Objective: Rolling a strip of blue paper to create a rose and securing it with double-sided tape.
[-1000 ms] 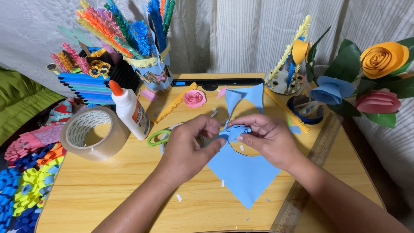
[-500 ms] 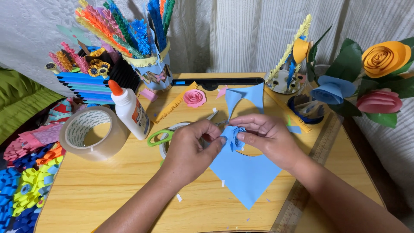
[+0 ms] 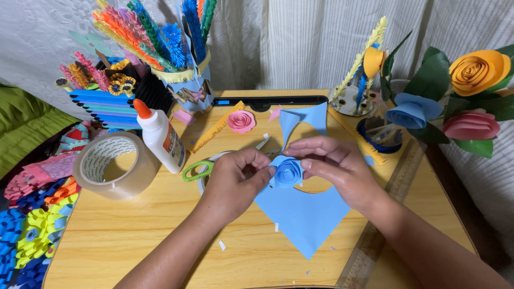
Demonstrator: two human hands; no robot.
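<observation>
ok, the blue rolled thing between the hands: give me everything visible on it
The blue paper rose is a strip of matte blue paper coiled into a spiral, with layered turns visible from above and its centre facing the camera. It sits above the cut blue sheet on the wooden table. The left hand pinches its left edge with the fingertips; the right hand cups its right side and top. Its underside is hidden.
</observation>
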